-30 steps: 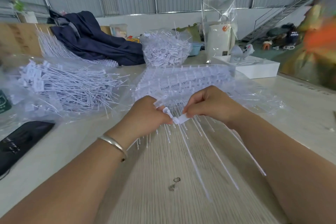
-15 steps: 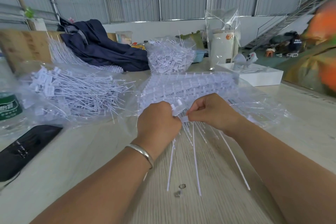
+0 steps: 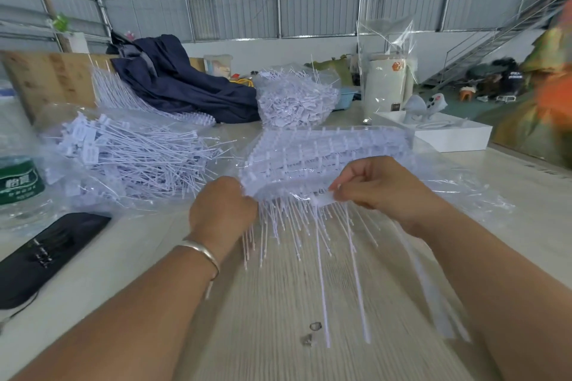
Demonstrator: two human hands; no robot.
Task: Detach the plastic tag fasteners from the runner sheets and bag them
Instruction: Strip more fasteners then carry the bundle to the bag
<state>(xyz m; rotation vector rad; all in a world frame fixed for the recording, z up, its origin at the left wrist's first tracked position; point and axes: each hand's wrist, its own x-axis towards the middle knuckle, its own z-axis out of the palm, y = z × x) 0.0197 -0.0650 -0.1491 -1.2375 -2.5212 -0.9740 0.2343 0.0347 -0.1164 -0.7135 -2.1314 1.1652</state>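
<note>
In the head view, a runner sheet point(image 3: 297, 204) hangs in front of the stack point(image 3: 328, 148) of sheets, its thin tails fanning down toward the table point(image 3: 263, 303). The left hand point(image 3: 221, 210), fingers curled, grips its left end; the right hand point(image 3: 380, 189) pinches its right end between thumb and fingers. Left of the stack, loose fasteners point(image 3: 130, 155) lie in a clear bag point(image 3: 58, 120). A phone point(image 3: 46, 254) lies further left of the stack, nearer the viewer.

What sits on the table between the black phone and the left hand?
In the head view, only bare table lies between the black phone and the left hand.
</note>
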